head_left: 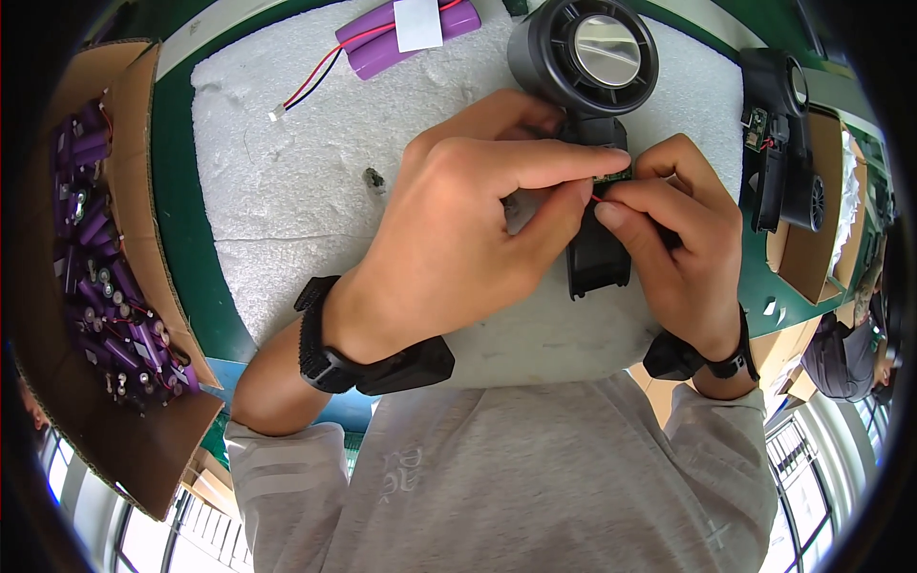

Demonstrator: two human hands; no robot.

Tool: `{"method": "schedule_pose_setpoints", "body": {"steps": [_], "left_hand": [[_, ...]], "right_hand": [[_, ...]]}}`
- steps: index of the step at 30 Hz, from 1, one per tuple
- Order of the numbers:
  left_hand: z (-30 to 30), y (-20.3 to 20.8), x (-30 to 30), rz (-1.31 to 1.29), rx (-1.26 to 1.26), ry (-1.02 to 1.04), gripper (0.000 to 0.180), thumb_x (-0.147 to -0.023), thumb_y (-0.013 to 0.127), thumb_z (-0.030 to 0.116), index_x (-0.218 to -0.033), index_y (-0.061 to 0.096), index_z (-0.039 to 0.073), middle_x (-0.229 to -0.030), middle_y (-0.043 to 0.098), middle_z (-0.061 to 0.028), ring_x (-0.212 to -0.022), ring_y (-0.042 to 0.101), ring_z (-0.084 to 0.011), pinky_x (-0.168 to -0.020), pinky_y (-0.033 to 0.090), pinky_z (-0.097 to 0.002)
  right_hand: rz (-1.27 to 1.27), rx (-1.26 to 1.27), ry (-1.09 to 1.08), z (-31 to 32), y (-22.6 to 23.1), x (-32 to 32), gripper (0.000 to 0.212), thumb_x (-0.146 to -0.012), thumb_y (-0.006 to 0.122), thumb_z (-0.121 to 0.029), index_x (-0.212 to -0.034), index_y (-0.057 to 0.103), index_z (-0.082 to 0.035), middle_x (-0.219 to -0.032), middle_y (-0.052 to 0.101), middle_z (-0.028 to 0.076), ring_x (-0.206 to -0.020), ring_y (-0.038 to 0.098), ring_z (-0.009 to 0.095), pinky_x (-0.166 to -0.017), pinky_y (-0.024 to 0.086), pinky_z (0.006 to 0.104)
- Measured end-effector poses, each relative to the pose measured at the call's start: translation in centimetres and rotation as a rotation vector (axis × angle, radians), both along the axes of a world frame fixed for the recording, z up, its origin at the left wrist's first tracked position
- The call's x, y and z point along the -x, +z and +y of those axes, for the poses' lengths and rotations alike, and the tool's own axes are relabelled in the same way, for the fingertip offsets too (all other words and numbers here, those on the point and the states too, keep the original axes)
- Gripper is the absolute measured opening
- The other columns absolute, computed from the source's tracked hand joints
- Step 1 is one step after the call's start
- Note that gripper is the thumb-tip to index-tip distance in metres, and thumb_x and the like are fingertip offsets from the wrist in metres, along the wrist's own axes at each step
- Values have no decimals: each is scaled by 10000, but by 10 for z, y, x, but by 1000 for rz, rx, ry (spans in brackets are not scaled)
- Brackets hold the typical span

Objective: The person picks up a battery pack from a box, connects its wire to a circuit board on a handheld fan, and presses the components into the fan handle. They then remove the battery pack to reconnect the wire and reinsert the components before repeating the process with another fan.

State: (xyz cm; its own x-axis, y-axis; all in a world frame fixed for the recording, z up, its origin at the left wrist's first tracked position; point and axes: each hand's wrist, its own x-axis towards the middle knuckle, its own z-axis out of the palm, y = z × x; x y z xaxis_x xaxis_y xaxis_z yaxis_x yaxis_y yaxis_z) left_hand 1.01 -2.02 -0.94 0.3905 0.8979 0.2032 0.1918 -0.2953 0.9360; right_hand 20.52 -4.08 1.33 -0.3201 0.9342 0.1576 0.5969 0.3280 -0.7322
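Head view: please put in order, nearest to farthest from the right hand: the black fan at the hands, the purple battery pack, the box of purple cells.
1. Black fan: handle beside the right hand.
2. Purple battery pack: farther left, near the picture's top.
3. Box of purple cells: far left.

A cardboard box (134,143) of purple cells (94,229) stands at left, a brown carton (800,258) and black fan unit (767,72) at right.

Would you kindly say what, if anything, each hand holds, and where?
Right hand: apparently a thin red wire, exact spot hidden. Left hand: at the black fan's handle; grip unclear.
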Motion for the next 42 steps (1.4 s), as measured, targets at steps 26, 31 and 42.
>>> {"method": "schedule_pose_setpoints", "body": {"steps": [26, 31, 42], "left_hand": [[-1, 4, 1, 63, -21, -28, 423, -733, 651, -106, -1100, 716, 94, -912, 680, -123, -851, 647, -184, -730, 509, -265], [0, 1, 0, 72, -59, -18, 432, -726, 654, -104, -1097, 719, 107, -940, 674, -130, -793, 648, -159, -686, 512, -247], [2, -4, -2, 86, -119, 21, 411, -694, 677, -84, -1047, 736, 118, -924, 674, -126, -711, 646, -165, -623, 508, -247]], "right_hand": [[43, 158, 18, 1, 12, 2, 50, -776, 685, 31, -808, 647, 36, -785, 510, 48, -636, 466, 119, -541, 345, 246], [57, 164, 10, 3, 10, 2, 51, -775, 685, 31, -812, 650, 34, -781, 512, 49, -638, 468, 119, -543, 348, 248], [26, -49, 59, 4, 1, 3, 76, -758, 732, 18, -798, 668, 10, -756, 551, 63, -581, 505, 151, -503, 387, 278]]}}
